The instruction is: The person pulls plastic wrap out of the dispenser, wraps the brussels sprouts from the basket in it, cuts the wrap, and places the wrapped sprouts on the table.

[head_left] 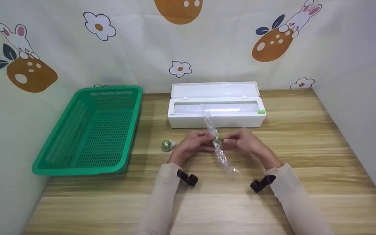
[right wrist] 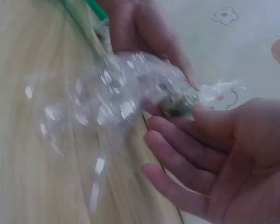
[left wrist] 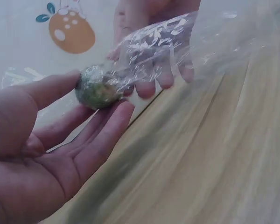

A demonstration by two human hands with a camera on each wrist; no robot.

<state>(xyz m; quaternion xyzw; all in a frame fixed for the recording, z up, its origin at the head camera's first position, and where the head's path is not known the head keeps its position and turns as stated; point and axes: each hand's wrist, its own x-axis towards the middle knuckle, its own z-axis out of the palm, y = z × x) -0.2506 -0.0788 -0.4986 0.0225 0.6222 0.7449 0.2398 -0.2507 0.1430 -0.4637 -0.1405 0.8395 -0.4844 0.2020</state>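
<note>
Between my two hands is a small round green fruit (left wrist: 97, 89) with clear cling film (head_left: 221, 156) around it. Loose film trails from it on both sides, one tail toward the white box and a longer one toward me. With thumb and fingers, my left hand (head_left: 193, 143) pinches the fruit from the left. My right hand (head_left: 245, 142) pinches it from the right, its other fingers spread below in the right wrist view. Beside the left wrist, a second green fruit (head_left: 166, 145) lies on the table, with a twist of film at its side.
A white cling film box (head_left: 217, 122) stands behind the hands with its lid (head_left: 215, 89) raised and a film roll inside. On its right end is a green slider (head_left: 261, 111). A green plastic basket (head_left: 132, 130) stands at the left. Patterned cloth surrounds the wooden table (head_left: 321, 182).
</note>
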